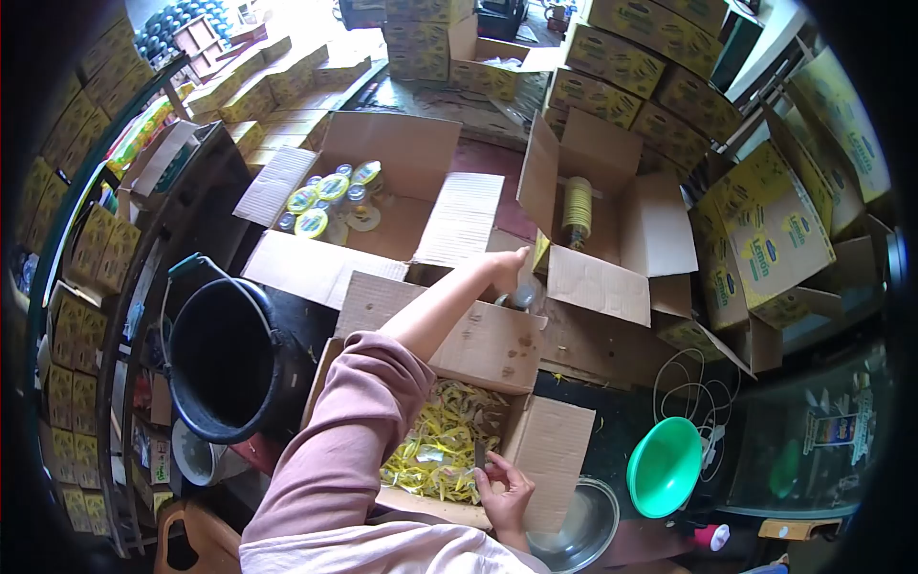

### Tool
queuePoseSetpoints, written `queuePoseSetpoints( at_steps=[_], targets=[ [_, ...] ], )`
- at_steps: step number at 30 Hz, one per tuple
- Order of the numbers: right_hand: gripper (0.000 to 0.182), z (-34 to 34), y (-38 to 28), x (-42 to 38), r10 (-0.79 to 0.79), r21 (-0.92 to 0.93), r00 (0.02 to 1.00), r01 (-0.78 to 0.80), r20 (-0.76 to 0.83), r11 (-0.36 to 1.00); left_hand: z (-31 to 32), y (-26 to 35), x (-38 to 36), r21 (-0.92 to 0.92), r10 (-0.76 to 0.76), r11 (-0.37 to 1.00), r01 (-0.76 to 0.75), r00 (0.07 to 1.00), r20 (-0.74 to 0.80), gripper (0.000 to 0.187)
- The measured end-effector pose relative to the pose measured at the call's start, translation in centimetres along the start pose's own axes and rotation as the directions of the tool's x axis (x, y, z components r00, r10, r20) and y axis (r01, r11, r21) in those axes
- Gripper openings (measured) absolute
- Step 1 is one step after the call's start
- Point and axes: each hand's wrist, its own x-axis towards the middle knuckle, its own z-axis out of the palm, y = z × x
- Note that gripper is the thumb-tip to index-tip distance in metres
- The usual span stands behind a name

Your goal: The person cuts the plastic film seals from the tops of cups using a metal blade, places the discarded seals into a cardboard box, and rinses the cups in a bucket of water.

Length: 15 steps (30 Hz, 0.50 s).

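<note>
My left hand (510, 272) reaches forward over the far flap of the near carton, its fingers closed at a clear plastic cup (525, 295). Close to my body, my right hand (507, 490) grips a narrow dark blade, like a knife (480, 453), pointing away from me. Its handle is hidden in the fingers. Below the blade, the near carton (559, 450) holds a heap of yellow and clear plastic strips (435, 450). Beyond my left hand stands an open carton (598, 282) with a stack of yellow-rimmed cups (578, 206) inside.
Another open carton (402, 163) at the back left holds lidded cups (311, 222). A black bucket (220, 364) stands left of my arm. On the right are a green bowl (663, 469), a metal bowl (583, 531) and a white cable (660, 373). Printed lemon cartons (765, 249) are stacked around.
</note>
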Motion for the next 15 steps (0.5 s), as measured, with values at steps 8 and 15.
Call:
queuePoseSetpoints(
  at_steps=[8, 15],
  targets=[
    [0.031, 1.2, -0.7, -0.5, -0.025, 0.004, 0.999, 0.024, 0.047, 1.000, -10.2, -4.3, -8.4, -0.191, 0.039, 0.976, -0.107, 0.944, -0.327, 0.050],
    [0.030, 1.9, 0.4, 1.1, 0.023, -0.044, 0.999, -0.022, 0.026, 0.999, -10.8, -22.9, -8.3, -0.116, -0.439, 0.824, 0.554, 0.496, -0.749, 0.060]
  ],
)
